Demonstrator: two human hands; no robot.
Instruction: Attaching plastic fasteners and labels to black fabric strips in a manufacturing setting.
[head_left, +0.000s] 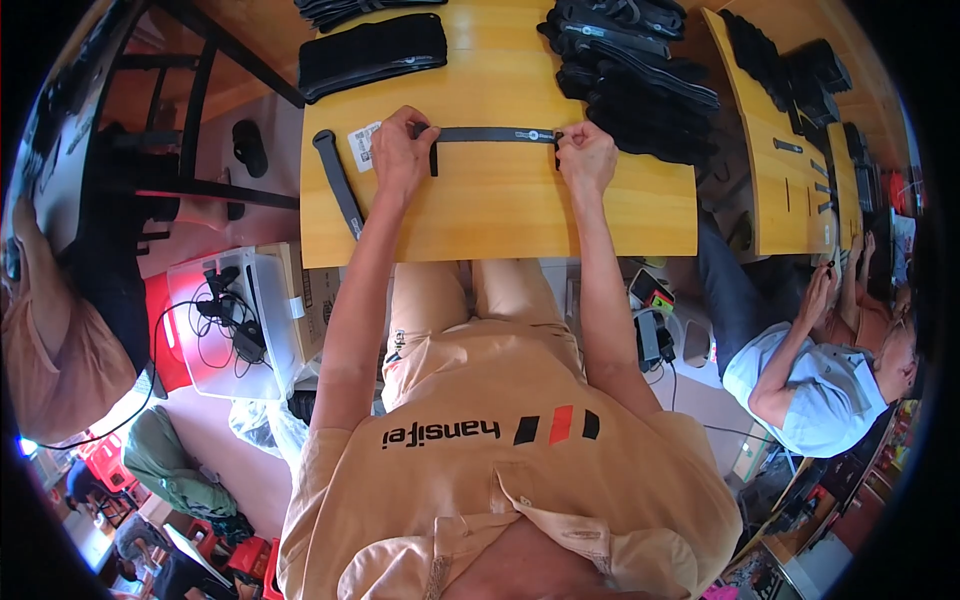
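Note:
A flat dark grey strap [485, 135] with pale print near its right end is stretched sideways above the yellow wooden table [490, 215]. My left hand [402, 155] pinches its left end, where a short black piece hangs down beside the fingers. At the other end, my right hand [588, 155] closes its fingertips on the strap. A second grey strap [340, 185] with a looped top lies to the left of my left forearm, which hides part of its lower end. Beside my left hand is a white printed label [362, 148], partly covered.
A folded stack of black straps [372, 58] lies at the far left, and a larger heap of black straps [640, 85] at the far right. A clear plastic bin with cables [235, 325] stands below left. People sit at both sides; another table [775, 200] is right.

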